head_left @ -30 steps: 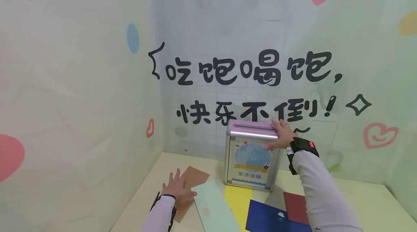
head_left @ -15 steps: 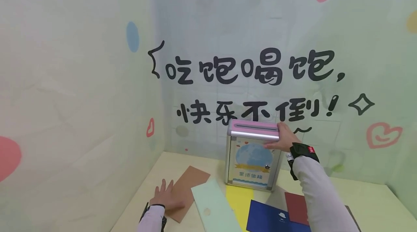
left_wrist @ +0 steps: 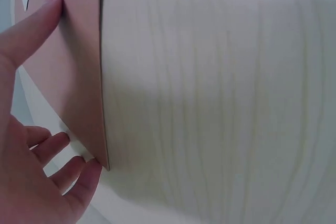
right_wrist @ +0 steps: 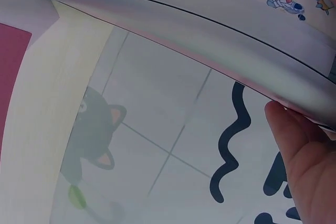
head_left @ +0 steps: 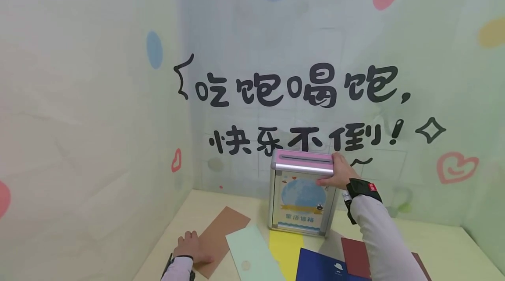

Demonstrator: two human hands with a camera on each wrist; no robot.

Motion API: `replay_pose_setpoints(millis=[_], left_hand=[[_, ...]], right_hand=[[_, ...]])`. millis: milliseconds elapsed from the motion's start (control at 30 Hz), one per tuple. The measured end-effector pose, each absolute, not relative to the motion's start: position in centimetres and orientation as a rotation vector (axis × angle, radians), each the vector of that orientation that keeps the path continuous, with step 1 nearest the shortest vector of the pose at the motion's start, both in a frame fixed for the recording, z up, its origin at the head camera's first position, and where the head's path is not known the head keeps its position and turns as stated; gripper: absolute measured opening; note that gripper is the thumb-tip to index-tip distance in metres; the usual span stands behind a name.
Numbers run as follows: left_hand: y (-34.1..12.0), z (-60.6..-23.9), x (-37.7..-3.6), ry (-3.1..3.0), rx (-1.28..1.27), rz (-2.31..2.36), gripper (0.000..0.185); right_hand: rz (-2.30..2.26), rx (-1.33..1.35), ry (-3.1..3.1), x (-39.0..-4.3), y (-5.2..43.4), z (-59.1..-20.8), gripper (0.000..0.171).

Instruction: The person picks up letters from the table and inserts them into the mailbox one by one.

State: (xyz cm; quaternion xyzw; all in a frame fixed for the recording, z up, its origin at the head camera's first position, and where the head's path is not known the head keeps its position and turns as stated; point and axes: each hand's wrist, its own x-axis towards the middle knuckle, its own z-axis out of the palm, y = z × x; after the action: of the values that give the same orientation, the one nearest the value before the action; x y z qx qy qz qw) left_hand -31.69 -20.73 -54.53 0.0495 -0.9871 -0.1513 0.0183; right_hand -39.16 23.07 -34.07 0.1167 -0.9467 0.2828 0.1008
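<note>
Fingers, left hand point(head_left: 190, 247): curled at edge of brown paper point(head_left: 222, 237), thumb atop
Fingers, right hand point(head_left: 340, 175): clamped on box point(head_left: 296, 197) corner

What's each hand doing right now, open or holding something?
Left hand: closed, gripping the brown paper near one end.
Right hand: closed, gripping the box by an upper corner.

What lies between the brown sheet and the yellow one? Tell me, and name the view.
The pale green sheet lies between the brown sheet and the yellow sheet, overlapping the brown one's edge; the head view shows this.
</note>
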Motion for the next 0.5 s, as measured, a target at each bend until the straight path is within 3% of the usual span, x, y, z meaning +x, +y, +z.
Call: replay_pose_setpoints(millis=[500], left_hand=[[-20.69, -54.29, -32.53, -3.131, 0.275, -0.53, 0.093]], right_hand=[[0.848, 0.32, -2.812, -38.87, 22.7, -33.52, 0.086]])
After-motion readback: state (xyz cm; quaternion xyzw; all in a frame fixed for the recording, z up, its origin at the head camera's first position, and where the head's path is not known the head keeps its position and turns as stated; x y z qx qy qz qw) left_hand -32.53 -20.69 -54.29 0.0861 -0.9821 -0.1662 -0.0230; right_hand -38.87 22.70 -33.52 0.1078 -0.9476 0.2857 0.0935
